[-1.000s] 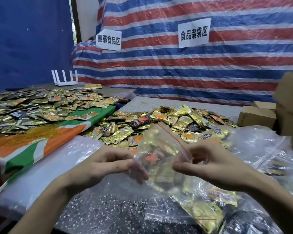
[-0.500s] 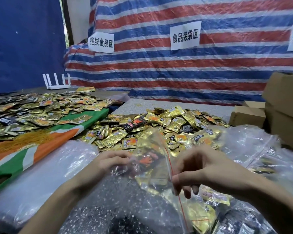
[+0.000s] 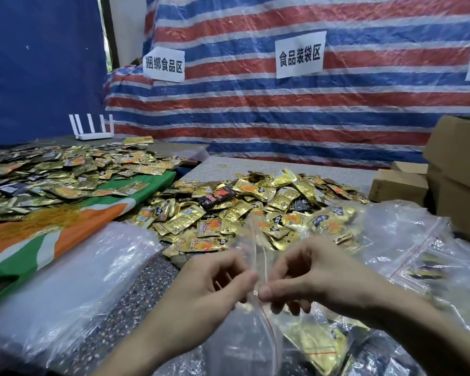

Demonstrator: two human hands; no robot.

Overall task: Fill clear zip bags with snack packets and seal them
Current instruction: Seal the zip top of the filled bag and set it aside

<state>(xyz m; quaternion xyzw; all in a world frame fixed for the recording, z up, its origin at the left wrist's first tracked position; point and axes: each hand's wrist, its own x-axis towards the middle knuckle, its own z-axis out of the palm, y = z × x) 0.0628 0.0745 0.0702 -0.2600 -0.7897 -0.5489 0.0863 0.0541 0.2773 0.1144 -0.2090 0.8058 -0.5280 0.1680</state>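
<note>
At the near edge of a speckled table (image 3: 147, 289), a clear zip bag (image 3: 272, 329) is held up between two bare hands. Its red-lined zip edge is pinched between thumb and forefinger of the left hand (image 3: 215, 283) and, just beside it, of the right hand (image 3: 318, 275), the two pinches almost touching. Gold packets are seen inside the bag's lower part, which hangs toward the near right. Just beyond the hands, gold and black snack packets (image 3: 255, 204) are heaped on the table. More packets are spread over a green, orange and white cloth (image 3: 65, 232) at the far left. Clear plastic (image 3: 65, 280) is piled at the near left, and filled bags (image 3: 418, 253) are laid at the right, near cardboard boxes (image 3: 459, 180). A striped tarpaulin (image 3: 282, 112) bearing paper signs (image 3: 300, 57) is hung behind.
</note>
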